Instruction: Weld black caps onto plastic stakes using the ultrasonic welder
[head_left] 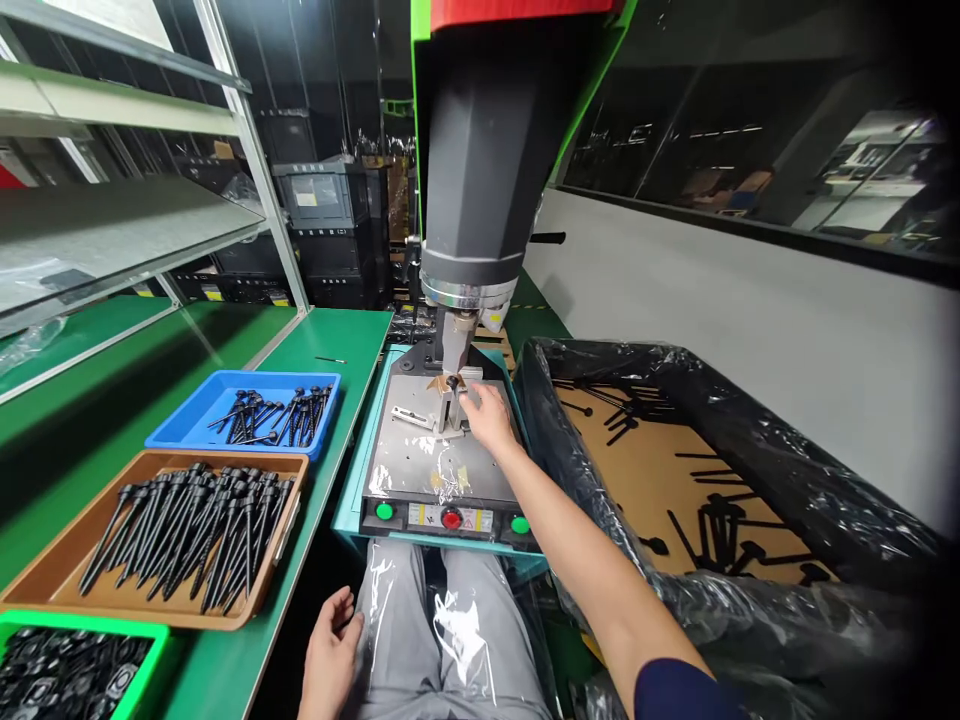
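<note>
My right hand reaches to the metal fixture on the press bed, its fingers somewhat spread. Its fingertips are close beside a small black part in the top of the fixture; whether they touch it I cannot tell. Directly above is the machine's metal horn, under the big dark press head. Low beside my left thigh, my left hand hangs with loosely bent fingers and the thumb apart; nothing shows in it.
Left on the green bench stand a blue tray and a brown tray of black strap-like parts, plus a green bin of small black pieces. A plastic-lined box holds similar straps at right. Green buttons flank a red button.
</note>
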